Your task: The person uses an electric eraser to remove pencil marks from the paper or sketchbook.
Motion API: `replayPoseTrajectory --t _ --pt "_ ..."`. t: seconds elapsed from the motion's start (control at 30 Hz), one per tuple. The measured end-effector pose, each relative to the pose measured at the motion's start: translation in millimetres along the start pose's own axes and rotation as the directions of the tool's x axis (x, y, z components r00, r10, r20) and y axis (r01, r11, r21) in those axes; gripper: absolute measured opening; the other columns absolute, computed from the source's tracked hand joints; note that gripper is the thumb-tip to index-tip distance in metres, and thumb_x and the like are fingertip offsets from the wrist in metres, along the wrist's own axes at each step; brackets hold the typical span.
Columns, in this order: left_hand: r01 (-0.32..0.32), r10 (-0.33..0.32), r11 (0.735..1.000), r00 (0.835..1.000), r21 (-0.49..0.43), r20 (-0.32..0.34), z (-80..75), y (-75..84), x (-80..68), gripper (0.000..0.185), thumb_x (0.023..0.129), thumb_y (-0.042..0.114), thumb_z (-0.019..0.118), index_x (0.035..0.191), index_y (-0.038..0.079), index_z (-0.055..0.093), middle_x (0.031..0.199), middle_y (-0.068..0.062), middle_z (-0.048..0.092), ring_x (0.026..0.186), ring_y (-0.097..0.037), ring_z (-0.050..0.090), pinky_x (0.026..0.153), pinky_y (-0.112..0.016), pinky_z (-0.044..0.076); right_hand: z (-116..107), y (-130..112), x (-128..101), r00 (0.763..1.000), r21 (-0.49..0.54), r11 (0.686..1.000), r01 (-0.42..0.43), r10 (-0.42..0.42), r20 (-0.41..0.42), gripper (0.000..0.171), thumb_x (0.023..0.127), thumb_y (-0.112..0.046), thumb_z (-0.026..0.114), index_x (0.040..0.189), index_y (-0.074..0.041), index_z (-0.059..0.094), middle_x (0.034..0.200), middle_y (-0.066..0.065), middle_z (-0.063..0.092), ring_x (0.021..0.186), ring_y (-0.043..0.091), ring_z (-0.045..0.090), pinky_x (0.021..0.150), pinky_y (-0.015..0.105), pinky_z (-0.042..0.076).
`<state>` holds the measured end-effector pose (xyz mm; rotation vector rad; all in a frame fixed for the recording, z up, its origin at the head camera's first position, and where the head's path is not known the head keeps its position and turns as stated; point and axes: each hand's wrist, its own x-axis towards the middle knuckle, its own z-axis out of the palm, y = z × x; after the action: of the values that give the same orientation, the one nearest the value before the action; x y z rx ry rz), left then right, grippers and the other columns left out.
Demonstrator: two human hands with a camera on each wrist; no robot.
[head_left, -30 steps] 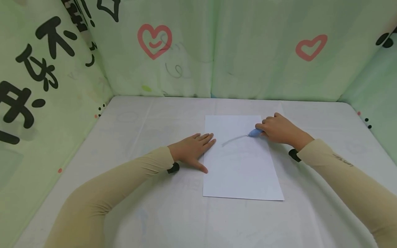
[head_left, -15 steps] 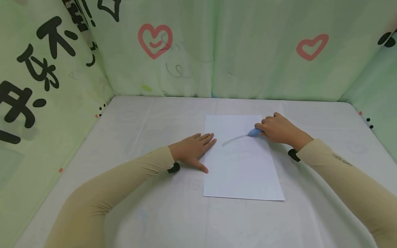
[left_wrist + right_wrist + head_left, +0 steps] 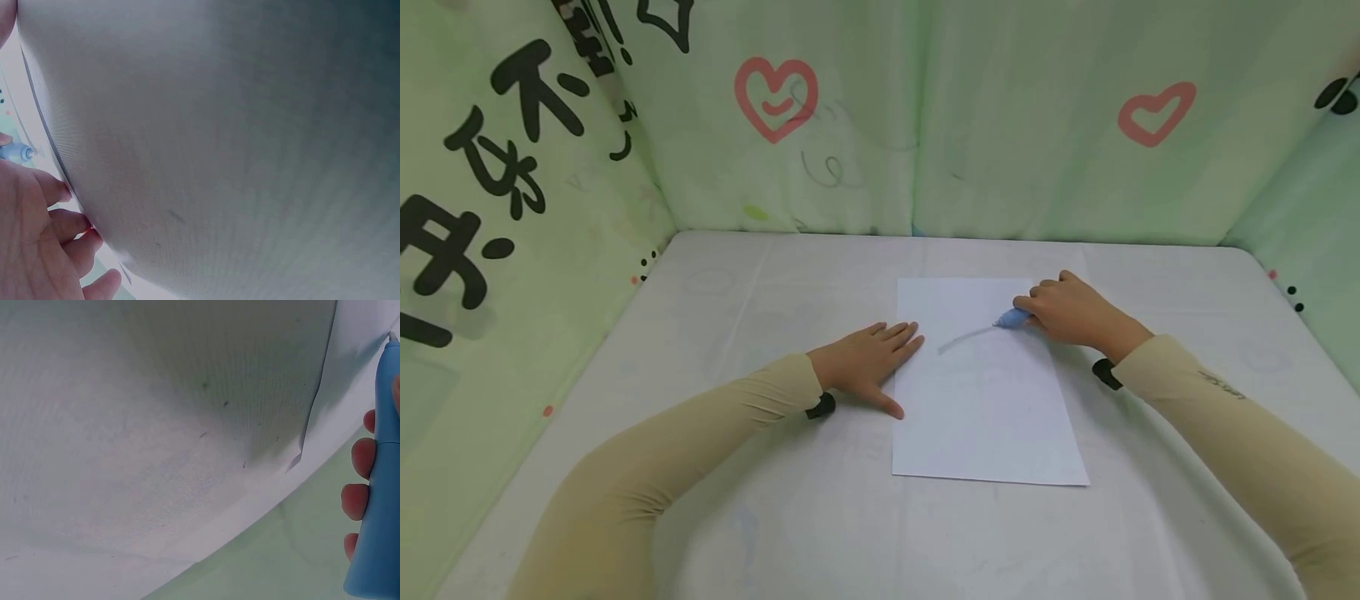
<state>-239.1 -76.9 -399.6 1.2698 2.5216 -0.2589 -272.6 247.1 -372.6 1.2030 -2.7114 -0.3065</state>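
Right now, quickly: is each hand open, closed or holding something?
Left hand: open, resting on the left edge of the paper.
Right hand: holding the blue pen.

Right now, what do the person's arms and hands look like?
The left sleeve and right sleeve are long and beige. The right one has a dark marking. A black piece shows beneath each wrist. The fingers are bare.

In the head view your right hand (image 3: 1078,312) hides part of the pen (image 3: 1011,318); the right wrist view crops both at 3 o'clock. In the left wrist view it's blurred and cut off at 9, your left hand (image 3: 37,240) at 8. You can't read the print (image 3: 1222,384) on your right sleeve (image 3: 1236,446): it's too small.
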Motion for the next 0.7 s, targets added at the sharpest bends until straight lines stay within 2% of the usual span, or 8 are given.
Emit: replayPoseTrajectory --t 0.23,0.7 --pt "0.001 -0.001 1.0 1.0 -0.01 0.005 -2.1 1.9 -0.9 0.112 0.076 0.078 0.048 0.152 0.01 0.003 0.16 -0.01 0.001 0.148 -0.021 0.004 0.12 -0.04 0.01 0.3 0.9 -5.0 0.999 -0.012 0.999 0.033 -0.034 -0.023 0.018 0.078 -0.012 0.074 0.087 -0.009 0.058 0.066 0.006 0.058 0.062 0.024 0.056 0.057 0.037 0.04" --pt "-0.001 0.001 1.0 1.0 -0.009 0.003 -3.1 3.4 -2.4 0.112 0.076 0.079 0.047 0.152 0.009 0.003 0.16 -0.011 0.001 0.148 -0.022 0.005 0.12 -0.041 0.011 -0.3 1.1 -1.7 1.0 -0.008 1.0 0.02 -0.02 0.004 0.017 0.08 -0.014 0.073 0.09 -0.01 0.06 0.068 0.006 0.059 0.064 0.025 0.058 0.059 0.038 0.041"
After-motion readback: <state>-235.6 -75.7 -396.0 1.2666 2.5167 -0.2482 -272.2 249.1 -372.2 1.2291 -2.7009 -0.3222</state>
